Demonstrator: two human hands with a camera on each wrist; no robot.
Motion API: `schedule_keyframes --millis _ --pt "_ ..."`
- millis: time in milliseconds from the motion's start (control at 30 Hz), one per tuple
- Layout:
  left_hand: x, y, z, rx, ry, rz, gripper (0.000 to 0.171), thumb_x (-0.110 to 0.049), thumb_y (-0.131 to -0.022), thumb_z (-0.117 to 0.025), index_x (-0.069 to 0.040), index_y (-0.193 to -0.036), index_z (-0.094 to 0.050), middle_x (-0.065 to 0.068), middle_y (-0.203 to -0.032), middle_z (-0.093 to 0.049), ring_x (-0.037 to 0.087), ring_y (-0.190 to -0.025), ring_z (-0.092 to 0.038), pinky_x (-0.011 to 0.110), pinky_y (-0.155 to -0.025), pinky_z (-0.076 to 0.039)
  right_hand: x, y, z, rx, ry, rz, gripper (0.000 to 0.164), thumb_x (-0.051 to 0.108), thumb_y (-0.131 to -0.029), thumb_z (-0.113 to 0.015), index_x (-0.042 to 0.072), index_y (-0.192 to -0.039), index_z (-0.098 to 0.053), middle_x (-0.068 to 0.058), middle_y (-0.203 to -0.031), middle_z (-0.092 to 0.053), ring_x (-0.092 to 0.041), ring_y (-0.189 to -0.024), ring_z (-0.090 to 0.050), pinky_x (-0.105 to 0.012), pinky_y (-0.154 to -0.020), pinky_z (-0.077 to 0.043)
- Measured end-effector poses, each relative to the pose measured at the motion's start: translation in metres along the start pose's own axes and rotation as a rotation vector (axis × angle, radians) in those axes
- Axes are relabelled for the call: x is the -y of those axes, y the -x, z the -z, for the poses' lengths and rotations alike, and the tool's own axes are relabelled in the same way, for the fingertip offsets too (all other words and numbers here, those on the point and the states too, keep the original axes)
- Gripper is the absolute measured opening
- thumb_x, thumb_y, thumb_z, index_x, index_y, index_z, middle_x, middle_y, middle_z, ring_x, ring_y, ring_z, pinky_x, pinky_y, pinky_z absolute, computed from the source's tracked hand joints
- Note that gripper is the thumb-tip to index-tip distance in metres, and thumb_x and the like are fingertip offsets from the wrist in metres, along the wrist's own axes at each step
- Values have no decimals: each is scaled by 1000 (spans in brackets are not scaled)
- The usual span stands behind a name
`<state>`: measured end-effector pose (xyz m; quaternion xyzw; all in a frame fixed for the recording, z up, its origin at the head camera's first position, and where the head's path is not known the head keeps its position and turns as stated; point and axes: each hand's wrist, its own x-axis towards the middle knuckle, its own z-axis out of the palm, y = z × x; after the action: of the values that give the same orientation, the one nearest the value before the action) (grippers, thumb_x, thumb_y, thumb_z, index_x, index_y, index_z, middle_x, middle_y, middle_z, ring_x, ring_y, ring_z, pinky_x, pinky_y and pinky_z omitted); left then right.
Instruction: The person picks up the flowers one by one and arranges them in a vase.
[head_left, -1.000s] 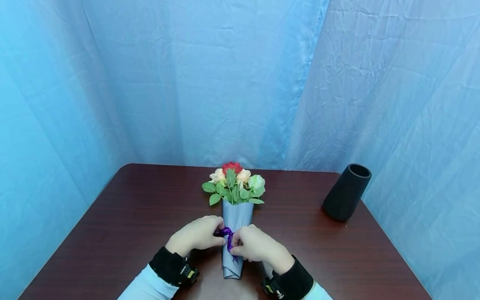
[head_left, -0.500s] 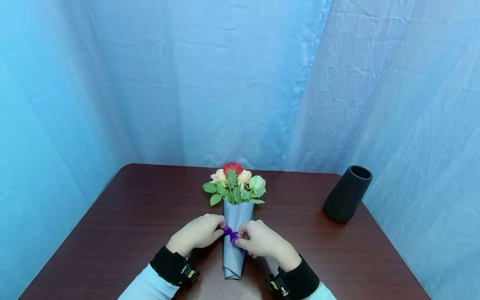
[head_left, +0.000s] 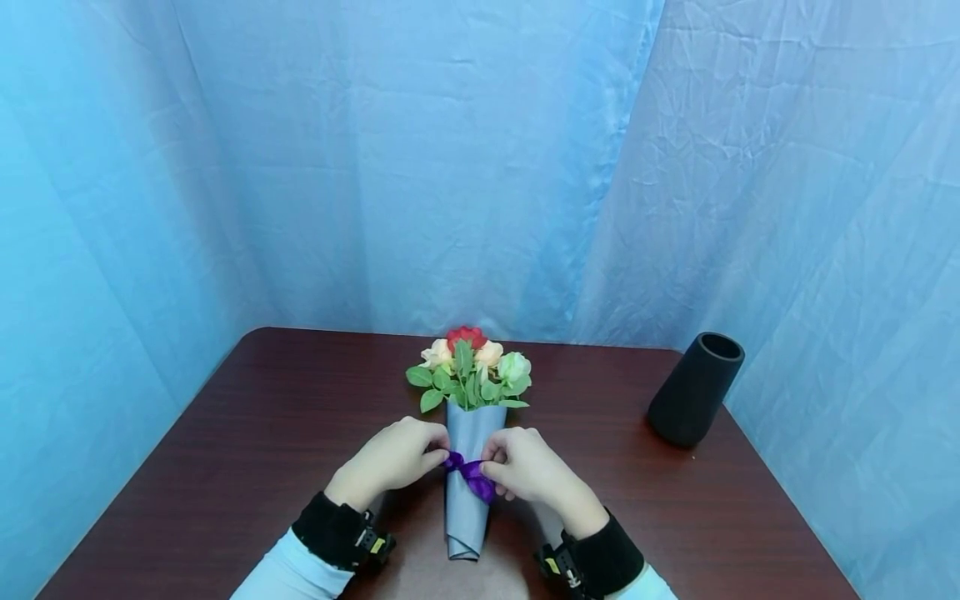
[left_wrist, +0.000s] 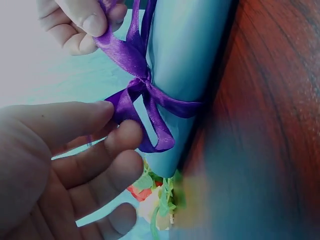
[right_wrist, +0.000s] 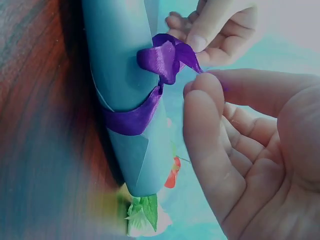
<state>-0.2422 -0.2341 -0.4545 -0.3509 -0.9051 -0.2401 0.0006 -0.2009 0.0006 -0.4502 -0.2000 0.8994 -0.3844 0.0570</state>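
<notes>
A bouquet of red, cream and pale green flowers (head_left: 480, 358) lies on the table in a rolled blue-grey wrapping paper (head_left: 468, 525). Round its middle runs a purple ribbon (head_left: 477, 481), knotted at the front with a loop on either side of the knot in the left wrist view. My left hand (head_left: 397, 457) pinches the ribbon's left loop between thumb and forefinger. With thumb and forefinger, my right hand (head_left: 528, 468) pinches the ribbon on the right of the knot. The right wrist view shows the ribbon band (right_wrist: 132, 117) snug round the paper.
A black tapered vase (head_left: 693, 392) stands at the right rear of the dark brown wooden table (head_left: 315, 383). Blue cloth curtains (head_left: 450, 167) hang behind the table and along its sides.
My right hand has moved up and right, drawing its part of the ribbon away from the knot; a wider purple loop shows there now. My left hand has shifted slightly upward.
</notes>
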Motion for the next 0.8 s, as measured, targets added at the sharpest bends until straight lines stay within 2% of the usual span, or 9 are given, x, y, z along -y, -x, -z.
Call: schedule_keyframes --millis 267,467,700,800 --pt "-5 1 1 -39 -3 -22 14 -17 -96 -72 -22 -85 -65 -15 -76 -57 3 -68 -53 26 -63 -48 1 -1 -1 -19 -10 -14 4 2 -93 -68 6 -94 -69 3 -66 -64 -14 -47 -61 -29 -45 -53" --pt "-7 1 -2 -71 -39 -42 18 -18 -96 -72 -22 -83 -60 -5 -85 -54 8 -75 -49 26 -65 -46 3 -1 -1 27 17 -13 12 7 -91 -75 4 -102 -73 6 -66 -62 -14 -47 -60 -29 -48 -52" --pt "-8 -2 -3 -24 18 -32 20 -16 -96 -72 -21 -83 -59 -12 -72 -53 6 -66 -51 26 -62 -47 -1 -2 -1 46 90 46 11 5 -92 -72 8 -101 -78 9 -62 -59 -8 -45 -56 -26 -48 -50" --pt "-9 -2 -2 -17 34 -18 11 -14 -96 -72 -18 -92 -62 -12 -78 -57 5 -70 -54 27 -66 -50 -3 -3 -1 5 141 94 11 7 -93 -71 12 -96 -80 12 -71 -64 -3 -58 -58 -24 -56 -51"
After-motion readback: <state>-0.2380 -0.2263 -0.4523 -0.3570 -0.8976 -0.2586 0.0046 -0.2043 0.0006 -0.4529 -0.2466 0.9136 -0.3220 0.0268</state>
